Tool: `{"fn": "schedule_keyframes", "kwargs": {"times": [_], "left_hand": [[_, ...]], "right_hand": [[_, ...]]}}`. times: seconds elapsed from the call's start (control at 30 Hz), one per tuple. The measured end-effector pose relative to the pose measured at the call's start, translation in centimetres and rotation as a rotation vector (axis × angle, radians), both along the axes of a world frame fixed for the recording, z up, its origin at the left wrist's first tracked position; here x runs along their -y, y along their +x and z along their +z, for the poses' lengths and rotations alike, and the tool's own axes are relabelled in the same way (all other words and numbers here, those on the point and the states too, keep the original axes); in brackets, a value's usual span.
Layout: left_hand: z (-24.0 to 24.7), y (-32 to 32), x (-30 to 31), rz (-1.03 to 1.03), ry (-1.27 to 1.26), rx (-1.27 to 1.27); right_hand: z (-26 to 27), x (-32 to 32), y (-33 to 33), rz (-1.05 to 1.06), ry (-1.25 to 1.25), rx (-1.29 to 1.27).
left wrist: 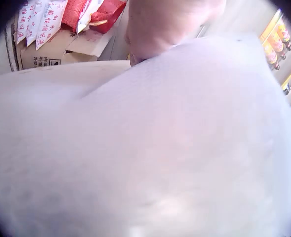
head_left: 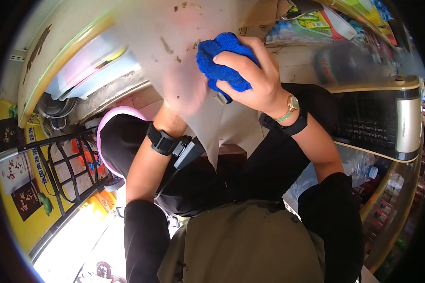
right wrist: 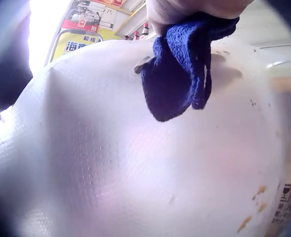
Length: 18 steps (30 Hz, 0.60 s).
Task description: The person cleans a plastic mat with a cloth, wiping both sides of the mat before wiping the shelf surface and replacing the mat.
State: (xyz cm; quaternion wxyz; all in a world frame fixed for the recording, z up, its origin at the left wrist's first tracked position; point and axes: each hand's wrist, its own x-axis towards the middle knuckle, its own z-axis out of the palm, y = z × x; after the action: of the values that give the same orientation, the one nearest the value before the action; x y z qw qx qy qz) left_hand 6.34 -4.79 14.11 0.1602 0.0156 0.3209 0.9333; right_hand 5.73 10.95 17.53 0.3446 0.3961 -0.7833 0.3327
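From where I sit, the blue cloth (head_left: 222, 54) is bunched in the right hand (head_left: 257, 78), whose fingers curl firmly round it. It lies over the near side of the sheet (head_left: 146, 56), which is cloudy, see-through and blotched with brown marks; whether the cloth actually touches it, I can't tell. The left hand (head_left: 184, 89) is on the far side, a hazy shape through the sheet, just beside the cloth in my head view. I can't make out how far open it is or whether it grips anything.

My left wrist view gives me no cloth, but it adds white packets (left wrist: 41, 19) with red print and a carton (left wrist: 74, 47) beyond the sheet's upper edge. My right wrist view shows a fold of the cloth hanging below the fingers, and a fine dimpled texture on the sheet. Only the head view gives me both hands together, plus the watch (head_left: 293, 103).

My count: one cloth, one sheet, two hands, one watch and a dark strap on each wrist.
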Motion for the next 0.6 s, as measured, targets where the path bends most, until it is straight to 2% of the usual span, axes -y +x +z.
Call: {"fn": "schedule_keyframes", "kwargs": {"times": [0.07, 0.13, 0.23, 0.27, 0.37, 0.4, 0.47, 0.5, 0.53, 0.6], "left_hand": [[-0.5, 0.3, -0.2, -0.093, -0.063, 0.061], [-0.4, 0.8, -1.1, -0.102, -0.043, 0.076], [1.7, 1.2, -2.4, -0.090, 0.243, 0.299], [1.5, 1.2, -2.3, -0.090, 0.243, 0.298], [0.3, 1.0, -0.7, -0.345, 0.524, 0.159], [-0.3, 0.7, -0.8, -0.287, 0.557, 0.125], [-0.7, 1.4, -1.2, 0.002, -0.223, -0.222], [-0.2, 0.5, -1.0, -0.187, 0.186, -0.118], [-0.3, 0.2, -0.7, -0.186, 0.185, -0.117], [-0.4, 0.1, -0.1, -0.406, 0.749, -0.014]], "right_hand": [[-0.2, 0.2, 0.2, -0.014, -0.010, 0.016], [-0.3, 0.3, 0.0, -0.050, -0.037, -0.019], [-0.4, 0.2, -1.0, -0.101, -0.074, -0.027], [-0.3, 0.1, -1.2, -0.113, -0.081, -0.027], [-0.2, 0.9, -1.0, -0.042, -0.128, 0.108], [-0.2, 1.4, -0.7, 0.025, -0.173, 0.134], [-0.2, 1.5, 0.2, 0.109, -0.060, 0.177], [-0.2, 1.6, 0.4, 0.163, -0.044, 0.182], [-0.3, 1.8, 0.7, 0.208, -0.054, 0.206], [-0.6, 1.6, 1.2, 0.243, 0.010, 0.232]]}}
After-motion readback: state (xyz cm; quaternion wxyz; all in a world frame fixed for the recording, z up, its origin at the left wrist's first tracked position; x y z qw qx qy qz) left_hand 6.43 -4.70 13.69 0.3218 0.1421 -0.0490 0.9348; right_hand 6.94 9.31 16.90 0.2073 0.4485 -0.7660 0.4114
